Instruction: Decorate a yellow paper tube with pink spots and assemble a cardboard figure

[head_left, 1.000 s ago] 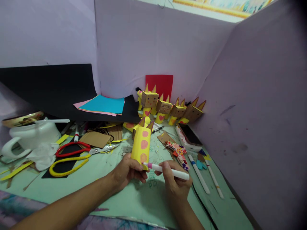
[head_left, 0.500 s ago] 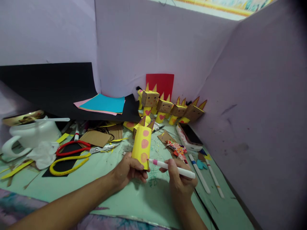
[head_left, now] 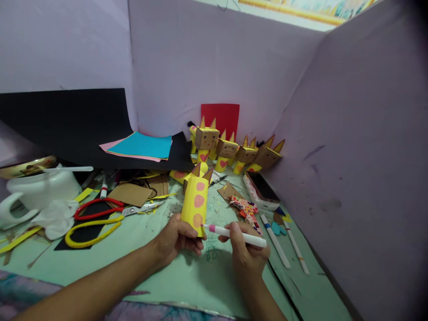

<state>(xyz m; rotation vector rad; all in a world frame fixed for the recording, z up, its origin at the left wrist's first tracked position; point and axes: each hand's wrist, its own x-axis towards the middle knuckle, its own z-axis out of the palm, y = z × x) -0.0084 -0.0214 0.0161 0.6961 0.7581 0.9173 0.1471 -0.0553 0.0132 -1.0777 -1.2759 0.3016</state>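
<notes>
Currently the yellow paper tube (head_left: pixel 195 201), marked with pink spots and topped by two brown ears, stands tilted on the green mat (head_left: pixel 187 276), its lower end enclosed by the left hand (head_left: pixel 175 240). The left fingers are curled closed around the base of the tube, thumb on the near side, holding it firmly. Just to the right of those fingers, the right hand (head_left: pixel 245 254) grips a white marker (head_left: pixel 239 235) with a pink tip section in a closed writing grip; the tip touches, or very nearly touches, the lower edge of the tube close to the lowest pink spot. To mark well, it seems best to keep the left grip low and steady so the tube does not roll, to rest the right hand's heel on the mat, and to press lightly, since a hollow tube will likely dent under force. Beyond the right fingers lie a patterned paper piece (head_left: pixel 247 209), two more markers (head_left: pixel 274 240), and a phone (head_left: pixel 262 189). Beyond the left fingers lie scissors with red and yellow handles (head_left: pixel 96 218), cardboard scraps (head_left: pixel 131 194) and a white pitcher (head_left: pixel 36 191). Farther back, past the fingertips, a row of box-headed figures (head_left: pixel 234 151) stands against the lilac wall, near blue paper sheets (head_left: pixel 145 146).
</notes>
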